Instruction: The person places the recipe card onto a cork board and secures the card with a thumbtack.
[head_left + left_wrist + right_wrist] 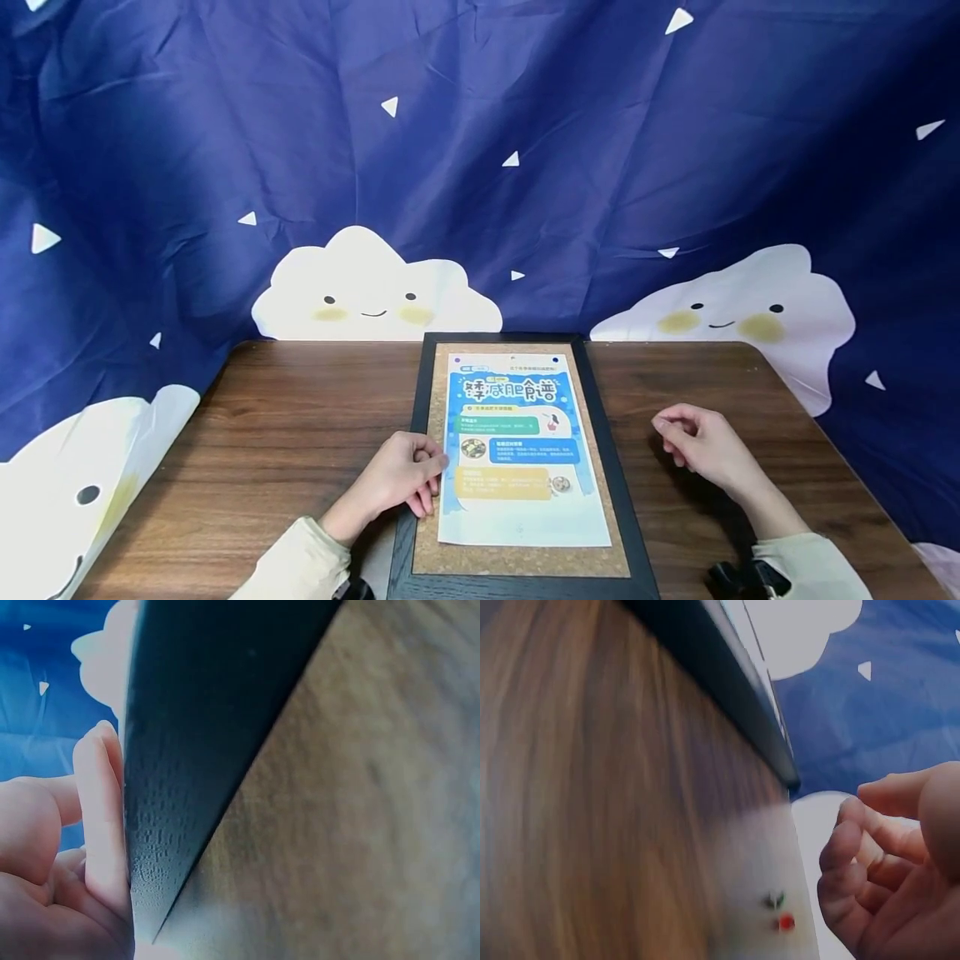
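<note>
A printed poster sheet (525,525) with blue, green and yellow panels lies on a black-framed cork board (525,561). Small pins show along its top edge, among them a purple pin (457,360) at the top left corner. My left hand (401,475) lies across the frame's left side, thumb and forefinger pinching the sheet's left edge. In the left wrist view its fingers (101,802) are against the frame. Over the table right of the board is my right hand (701,446), its thumb and forefinger tips close together; anything between them is hidden.
In the right wrist view, a green pin (776,900) and a red pin (785,922) lie on the brown wooden table (300,400). The board's far end is near the table's back edge. Behind hangs a blue cloth (450,183) with cloud faces.
</note>
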Demonstrator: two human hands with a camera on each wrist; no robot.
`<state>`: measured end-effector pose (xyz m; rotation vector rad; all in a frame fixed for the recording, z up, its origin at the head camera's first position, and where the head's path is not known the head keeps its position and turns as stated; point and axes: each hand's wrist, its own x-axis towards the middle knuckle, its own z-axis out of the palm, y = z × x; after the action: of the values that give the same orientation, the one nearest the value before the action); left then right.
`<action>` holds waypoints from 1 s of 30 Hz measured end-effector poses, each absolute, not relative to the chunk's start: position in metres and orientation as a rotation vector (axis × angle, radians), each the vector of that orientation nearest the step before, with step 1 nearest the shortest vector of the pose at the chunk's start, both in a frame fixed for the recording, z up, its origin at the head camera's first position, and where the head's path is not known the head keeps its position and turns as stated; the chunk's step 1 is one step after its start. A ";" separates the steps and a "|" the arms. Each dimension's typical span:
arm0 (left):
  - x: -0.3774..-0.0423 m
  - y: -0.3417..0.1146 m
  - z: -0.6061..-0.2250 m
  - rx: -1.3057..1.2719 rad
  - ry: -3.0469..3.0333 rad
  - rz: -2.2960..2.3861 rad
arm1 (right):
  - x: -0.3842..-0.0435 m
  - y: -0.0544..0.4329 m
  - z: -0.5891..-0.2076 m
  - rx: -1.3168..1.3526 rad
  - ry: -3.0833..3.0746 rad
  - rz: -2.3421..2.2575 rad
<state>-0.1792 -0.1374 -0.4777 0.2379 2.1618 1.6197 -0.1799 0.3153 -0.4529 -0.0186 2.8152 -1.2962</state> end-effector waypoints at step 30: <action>-0.177 -0.137 -0.476 0.231 2.164 1.620 | -0.183 0.359 -0.473 0.100 2.936 -0.931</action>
<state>-0.1772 -0.1369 -0.4757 0.2313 2.1638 1.6199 -0.1830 0.3594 -0.4733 0.1005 2.9358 -0.9308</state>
